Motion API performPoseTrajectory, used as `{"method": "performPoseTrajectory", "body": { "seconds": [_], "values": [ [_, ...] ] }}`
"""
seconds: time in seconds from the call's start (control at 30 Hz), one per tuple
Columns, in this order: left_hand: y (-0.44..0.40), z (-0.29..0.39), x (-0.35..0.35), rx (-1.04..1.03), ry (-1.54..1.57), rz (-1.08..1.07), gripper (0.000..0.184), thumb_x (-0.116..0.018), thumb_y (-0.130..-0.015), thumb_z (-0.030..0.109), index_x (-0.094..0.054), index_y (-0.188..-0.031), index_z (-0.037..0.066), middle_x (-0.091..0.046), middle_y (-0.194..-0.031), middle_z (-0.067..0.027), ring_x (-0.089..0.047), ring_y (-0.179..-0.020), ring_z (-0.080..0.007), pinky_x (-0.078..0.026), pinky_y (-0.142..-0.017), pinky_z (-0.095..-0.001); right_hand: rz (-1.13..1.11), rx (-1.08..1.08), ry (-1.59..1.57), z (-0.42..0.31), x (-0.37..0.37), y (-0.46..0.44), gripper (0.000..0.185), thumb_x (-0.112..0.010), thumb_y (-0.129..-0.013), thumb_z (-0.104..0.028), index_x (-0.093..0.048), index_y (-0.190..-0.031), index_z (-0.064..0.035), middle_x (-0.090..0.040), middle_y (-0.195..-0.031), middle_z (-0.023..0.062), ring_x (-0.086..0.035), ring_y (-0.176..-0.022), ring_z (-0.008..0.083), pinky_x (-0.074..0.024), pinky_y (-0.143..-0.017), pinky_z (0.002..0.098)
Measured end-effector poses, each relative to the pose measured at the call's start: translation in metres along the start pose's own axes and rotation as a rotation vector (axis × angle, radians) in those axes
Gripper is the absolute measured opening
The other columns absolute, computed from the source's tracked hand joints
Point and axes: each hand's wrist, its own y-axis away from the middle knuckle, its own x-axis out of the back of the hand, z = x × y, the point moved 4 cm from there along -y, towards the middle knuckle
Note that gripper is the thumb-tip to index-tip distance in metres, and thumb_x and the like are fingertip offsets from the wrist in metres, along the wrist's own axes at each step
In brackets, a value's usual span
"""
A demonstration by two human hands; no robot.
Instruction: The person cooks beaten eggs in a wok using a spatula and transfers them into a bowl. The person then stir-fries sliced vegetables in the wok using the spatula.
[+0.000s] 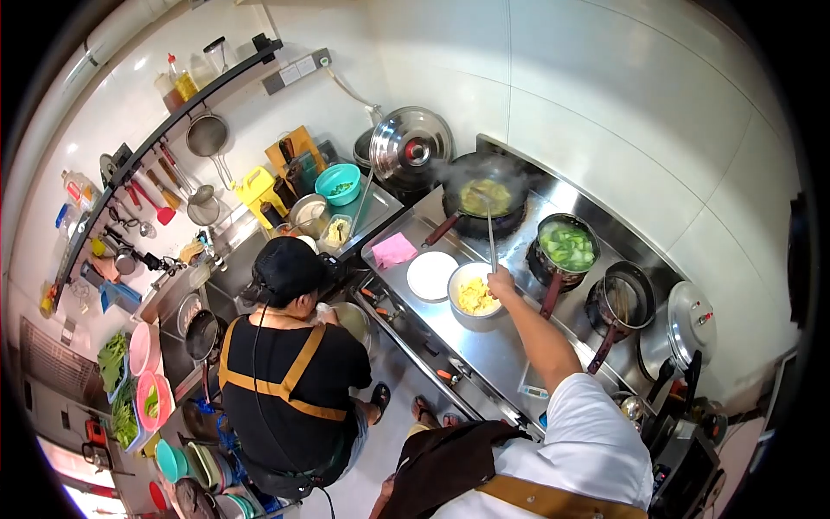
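My right hand [500,281] is closed around the handle of a long-handled metal cooking utensil [493,240]. Its far end reaches into the steaming wok [445,227], among yellowish-green food [484,197]; the shape of that end is unclear. Just below my hand stands a white bowl [458,298] of yellow scrambled egg [476,296], with a white plate [431,276] to its left. To the right, a pan [553,268] holds green leafy vegetables in liquid [567,246]. Of my left arm, only a bit of skin shows beside the dark apron; my left hand is out of sight.
A second person in a black cap [288,271] bends over a large round container [353,322] at my left. Another pan [629,294] and a pressure cooker [677,320] stand rightward. A pink cloth [394,250] lies on the counter; a steel lid [411,143] rests behind.
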Motion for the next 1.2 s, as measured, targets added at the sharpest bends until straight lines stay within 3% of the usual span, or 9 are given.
{"method": "performPoseTrajectory", "body": {
  "seconds": [0.1, 0.23, 0.4, 0.53, 0.57, 0.73, 0.83, 1.03, 1.2],
  "values": [
    [0.006, -0.011, 0.002, -0.063, -0.030, 0.004, 0.040, -0.044, -0.103, 0.028, -0.057, -0.126, -0.002, -0.067, -0.113, -0.0155, -0.064, -0.103, -0.0245, -0.050, -0.091, -0.0331, 0.043, 0.097, -0.027, 0.005, 0.001, 0.013, 0.034, -0.052, -0.089, -0.015, -0.057, -0.121, -0.0042, -0.068, -0.074, 0.0163, -0.066, -0.052, 0.0247, -0.0533, -0.046, 0.0378],
    [-0.001, -0.018, 0.001, 0.044, 0.299, -0.037, 0.034, -0.050, -0.102, 0.020, -0.058, -0.126, -0.003, -0.068, -0.105, -0.0092, -0.064, -0.091, -0.0164, -0.053, -0.081, -0.0290, 0.056, 0.064, -0.122, 0.007, -0.002, 0.027, 0.030, -0.053, -0.090, -0.016, -0.058, -0.118, -0.0042, -0.066, -0.071, 0.0129, -0.064, -0.050, 0.0219, -0.0509, -0.043, 0.0354],
    [-0.002, -0.024, 0.012, 0.192, 0.166, 0.048, 0.034, -0.052, -0.102, 0.020, -0.058, -0.126, -0.004, -0.068, -0.104, -0.0089, -0.064, -0.090, -0.0159, -0.053, -0.082, -0.0280, 0.017, 0.007, -0.225, 0.003, -0.004, 0.042, 0.027, -0.054, -0.092, -0.017, -0.059, -0.116, -0.0047, -0.062, -0.068, 0.0083, -0.060, -0.047, 0.0166, -0.0475, -0.040, 0.0307],
    [-0.006, -0.022, 0.013, 0.045, 0.248, 0.027, 0.033, -0.052, -0.101, 0.018, -0.059, -0.125, -0.005, -0.068, -0.107, -0.0100, -0.064, -0.091, -0.0167, -0.053, -0.082, -0.0269, -0.028, -0.023, -0.325, 0.011, -0.010, 0.039, 0.041, -0.056, -0.094, -0.017, -0.050, -0.133, -0.0064, -0.059, -0.071, 0.0072, -0.053, -0.043, 0.0135, -0.0407, -0.035, 0.0283],
    [-0.004, -0.014, 0.012, -0.044, 0.273, -0.004, 0.036, -0.052, -0.101, 0.020, -0.057, -0.127, -0.005, -0.068, -0.108, -0.0110, -0.064, -0.095, -0.0192, -0.052, -0.086, -0.0296, -0.039, -0.027, -0.338, 0.014, -0.011, 0.037, 0.042, -0.057, -0.094, -0.018, -0.049, -0.134, -0.0066, -0.059, -0.071, 0.0070, -0.053, -0.043, 0.0132, -0.0401, -0.035, 0.0281],
    [-0.011, -0.038, 0.010, 0.173, 0.131, 0.087, 0.042, -0.052, -0.098, 0.029, -0.060, -0.126, -0.002, -0.067, -0.116, -0.0147, -0.061, -0.108, -0.0240, -0.047, -0.096, -0.0353, -0.104, -0.021, -0.500, 0.033, -0.018, 0.025, 0.042, -0.058, -0.094, -0.020, -0.045, -0.133, -0.0099, -0.054, -0.067, 0.0041, -0.049, -0.044, 0.0119, -0.0383, -0.036, 0.0269],
    [0.000, -0.024, 0.009, 0.217, 0.045, 0.152, 0.043, -0.053, -0.096, 0.033, -0.063, -0.123, 0.001, -0.065, -0.120, -0.0168, -0.060, -0.110, -0.0273, -0.047, -0.097, -0.0365, -0.195, 0.028, -0.607, 0.115, -0.039, -0.085, 0.020, -0.049, -0.094, -0.022, -0.055, -0.111, -0.0152, -0.050, -0.064, 0.0026, -0.045, -0.043, 0.0138, -0.0362, -0.035, 0.0279],
    [-0.015, -0.043, 0.010, 0.127, -0.058, 0.233, 0.050, -0.054, -0.088, 0.043, -0.068, -0.113, 0.001, -0.066, -0.115, -0.0242, -0.061, -0.109, -0.0386, -0.047, -0.095, -0.0429, -0.243, -0.060, -0.540, 0.050, -0.022, -0.008, 0.021, -0.047, -0.097, -0.032, -0.051, -0.108, -0.0147, -0.047, -0.073, 0.0005, -0.040, -0.049, 0.0102, -0.0312, -0.039, 0.0262],
    [-0.013, -0.044, 0.006, 0.099, -0.053, 0.231, 0.049, -0.052, -0.089, 0.041, -0.069, -0.108, 0.000, -0.067, -0.111, -0.0254, -0.062, -0.105, -0.0403, -0.047, -0.094, -0.0445, -0.226, -0.105, -0.486, 0.041, -0.025, -0.005, 0.020, -0.050, -0.097, -0.032, -0.050, -0.108, -0.0152, -0.047, -0.071, 0.0001, -0.038, -0.048, 0.0099, -0.0299, -0.039, 0.0252]
  ]
}}
